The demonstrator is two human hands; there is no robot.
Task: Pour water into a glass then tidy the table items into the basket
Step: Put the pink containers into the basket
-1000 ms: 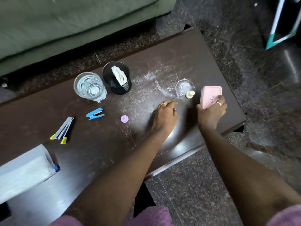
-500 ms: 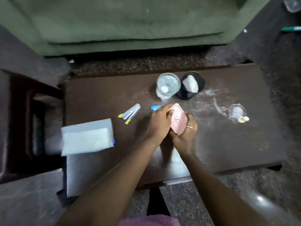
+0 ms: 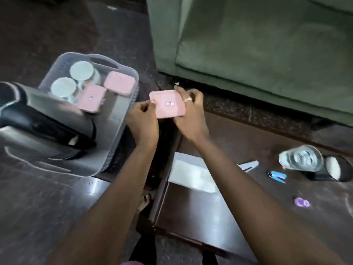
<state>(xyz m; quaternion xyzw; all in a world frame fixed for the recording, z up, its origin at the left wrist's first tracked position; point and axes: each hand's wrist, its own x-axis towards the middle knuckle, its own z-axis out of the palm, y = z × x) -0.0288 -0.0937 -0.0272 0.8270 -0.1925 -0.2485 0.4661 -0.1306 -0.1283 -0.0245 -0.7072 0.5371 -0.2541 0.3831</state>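
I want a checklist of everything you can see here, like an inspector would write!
Surface: dark table, scratched and glossy.
Job's things: grey basket left of the table holds two pink boxes, two white-lidded jars and a black kettle; a third pink box is held near the basket; glass has water.
Clutter: white box, blue stapler, grey stapler, purple thing, black cup.
Grippers: left hand and right hand grip the box together.
Cables: nothing seen.
Surroundings: green sofa, dark floor.
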